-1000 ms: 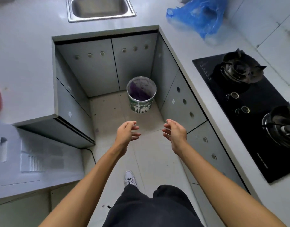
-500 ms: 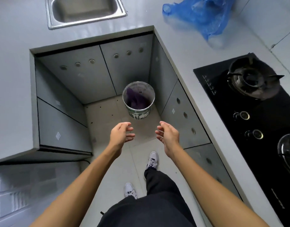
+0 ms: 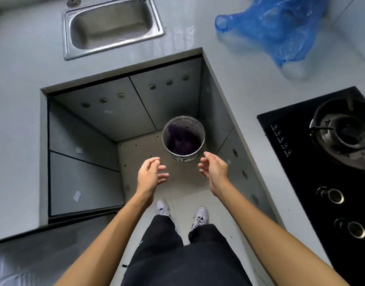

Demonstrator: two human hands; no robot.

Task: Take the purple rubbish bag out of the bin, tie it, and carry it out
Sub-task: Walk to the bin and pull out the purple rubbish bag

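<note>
Both hands are empty, fingers loosely spread and curled: the left hand [image 3: 149,176] hangs just short of the bin [image 3: 183,138] on its near left, the right hand [image 3: 215,170] beside its near right rim, neither touching it. The purple rubbish bag [image 3: 182,141] sits down inside the bin (crumpled, low against the wall). Beyond the bin are cabinet doors [image 3: 124,106], with the sink [image 3: 112,25] above them

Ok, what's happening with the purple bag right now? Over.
Left hand and right hand open, no grip yet, short of the bin. Purple bag down inside it, untied. Nothing in the way.
</note>
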